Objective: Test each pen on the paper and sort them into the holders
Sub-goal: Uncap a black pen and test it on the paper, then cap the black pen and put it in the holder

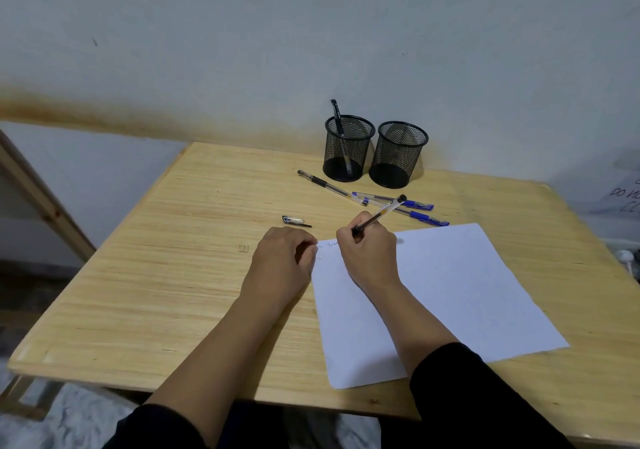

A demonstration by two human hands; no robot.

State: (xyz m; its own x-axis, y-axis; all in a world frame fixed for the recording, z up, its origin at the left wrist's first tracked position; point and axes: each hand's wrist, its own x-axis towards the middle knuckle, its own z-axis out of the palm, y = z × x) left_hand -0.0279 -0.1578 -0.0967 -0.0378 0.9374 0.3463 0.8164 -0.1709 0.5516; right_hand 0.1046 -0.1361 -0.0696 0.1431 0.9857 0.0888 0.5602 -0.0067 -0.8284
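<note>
Dim, even light; soft shadows fall beside the holders (375,150). Edges bow and blur; sharpest around the writing hand (369,254).

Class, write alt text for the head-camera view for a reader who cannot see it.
The right hand writes with a pen on white paper while the left hand steadies its edge. Behind lie three pens, a cap and two mesh holders.
</note>
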